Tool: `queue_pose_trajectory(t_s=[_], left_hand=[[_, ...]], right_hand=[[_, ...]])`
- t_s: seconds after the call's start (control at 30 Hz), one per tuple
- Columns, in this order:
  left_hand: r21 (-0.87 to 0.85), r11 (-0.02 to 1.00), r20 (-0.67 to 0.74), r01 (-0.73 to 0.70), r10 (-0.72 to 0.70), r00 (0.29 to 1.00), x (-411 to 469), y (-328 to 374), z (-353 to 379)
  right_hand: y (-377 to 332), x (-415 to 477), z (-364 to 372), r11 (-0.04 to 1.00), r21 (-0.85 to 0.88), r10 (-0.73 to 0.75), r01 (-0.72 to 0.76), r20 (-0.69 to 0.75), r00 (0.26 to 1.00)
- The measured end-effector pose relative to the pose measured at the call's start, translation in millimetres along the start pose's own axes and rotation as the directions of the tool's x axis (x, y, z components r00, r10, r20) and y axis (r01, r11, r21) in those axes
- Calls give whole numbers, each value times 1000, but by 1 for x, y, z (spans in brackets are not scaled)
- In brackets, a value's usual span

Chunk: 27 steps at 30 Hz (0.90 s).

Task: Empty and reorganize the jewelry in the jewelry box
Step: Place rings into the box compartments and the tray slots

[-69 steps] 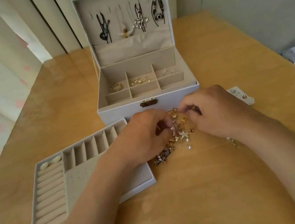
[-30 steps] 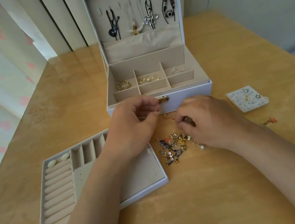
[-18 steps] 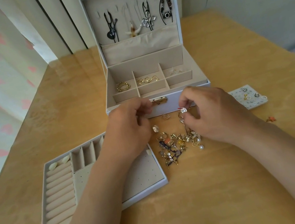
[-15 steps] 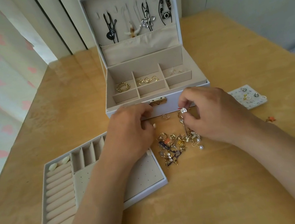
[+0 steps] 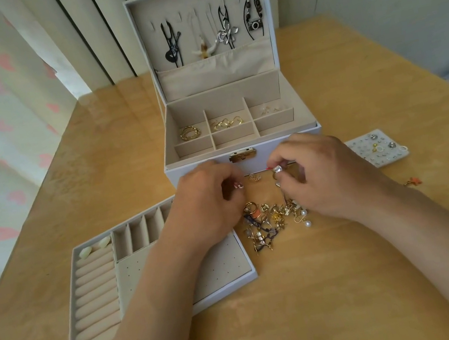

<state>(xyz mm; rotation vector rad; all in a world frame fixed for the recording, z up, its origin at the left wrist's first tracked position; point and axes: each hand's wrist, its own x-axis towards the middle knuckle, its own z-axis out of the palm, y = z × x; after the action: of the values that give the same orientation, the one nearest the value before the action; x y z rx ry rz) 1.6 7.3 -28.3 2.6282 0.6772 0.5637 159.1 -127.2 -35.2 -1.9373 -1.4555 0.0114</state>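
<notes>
right hand point(image 5: 326, 174) pinching earring point(image 5: 277, 169), beside jewelry box point(image 5: 187, 168) front

One jewelry box point(image 5: 233, 90), one tray point(image 5: 134, 275), four hung necklaces point(image 5: 226, 34), one earring card point(image 5: 376, 155)

left hand point(image 5: 208, 202), right hand point(image 5: 327, 178), bare forearms point(image 5: 156, 301) (uncovered as far as visible)

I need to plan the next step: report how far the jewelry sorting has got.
Done: necklaces hang in the lid; three rear compartments of the jewelry box hold pieces. In hand: right hand pinches a silver piece above the pile. Remaining: that pile; the tray shows only two pale pieces.
</notes>
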Motion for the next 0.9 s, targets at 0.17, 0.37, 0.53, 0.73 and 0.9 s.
queue_pose_trajectory(t_s=[0.17, 0.37, 0.53, 0.73, 0.9], left_hand=[[-379, 924, -100, 53, -98, 990, -2, 4, -1], [-561, 826, -116, 52, -141, 983, 0, 20, -18], [-453, 891, -137, 31, -103, 985, -13, 17, -51], [-487, 834, -71, 260, -335, 940, -64, -16, -98], [-368, 837, -147, 406, -483, 863, -111, -61, -127]], right_hand=[[-9, -1, 0, 929, 346, 133, -131, 18, 991], [-23, 0, -10, 640, 733, 227, -231, 107, 968], [-44, 5, -23, 504, 838, 199, -207, 120, 973], [-88, 13, 0, 567, 788, 83, -239, 234, 969], [-130, 19, 41, 640, 727, 30, -248, 299, 954]])
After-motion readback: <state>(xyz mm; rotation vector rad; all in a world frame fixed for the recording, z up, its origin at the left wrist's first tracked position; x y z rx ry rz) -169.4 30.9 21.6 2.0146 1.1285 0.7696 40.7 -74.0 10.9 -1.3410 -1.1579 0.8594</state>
